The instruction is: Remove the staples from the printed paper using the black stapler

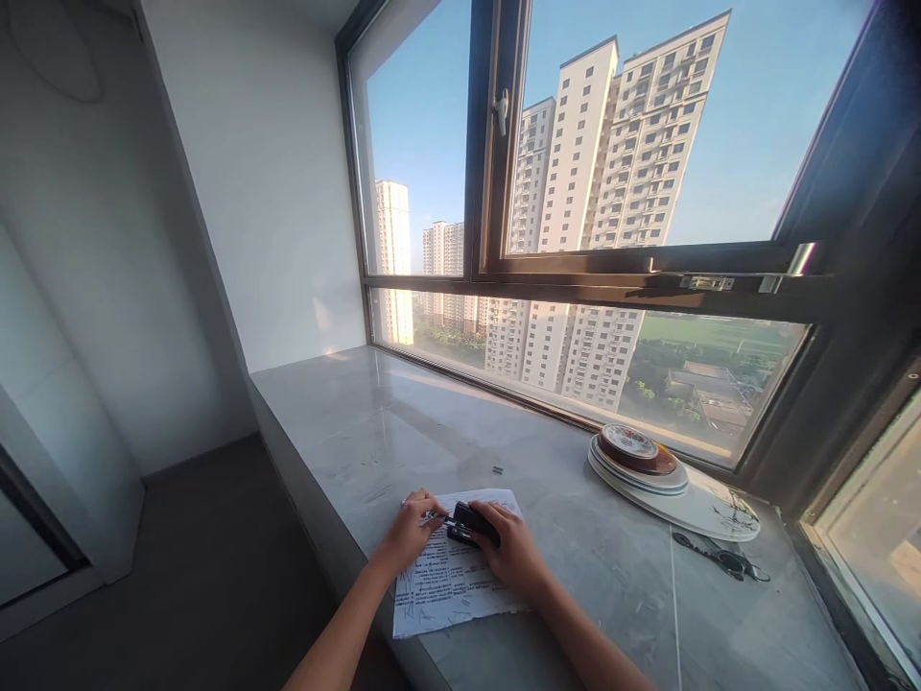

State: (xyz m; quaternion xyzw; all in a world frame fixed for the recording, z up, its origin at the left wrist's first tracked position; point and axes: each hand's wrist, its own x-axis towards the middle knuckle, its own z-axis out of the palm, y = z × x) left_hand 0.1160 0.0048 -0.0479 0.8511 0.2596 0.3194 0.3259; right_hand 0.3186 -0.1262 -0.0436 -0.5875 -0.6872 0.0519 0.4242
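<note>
A black stapler (471,524) is held over the printed papers (460,582) on the window ledge. My right hand (514,549) is wrapped round its body from the right. At the stapler's left end, the fingers of my left hand (413,528) are pinched together. Something small and dark shows at those fingertips, too small to name. Small strips that look like staples (498,470) lie on the ledge just beyond the papers. Thin dark marks, perhaps loose staples, are scattered across the lower part of the sheet.
To the right, stacked plates (637,456) rest on a large white oval plate (712,518) by the window. A dark pair of scissors (720,557) lies in front of them. The grey ledge (338,422) drops to the floor on the left, and a framed window (576,269) borders its far side.
</note>
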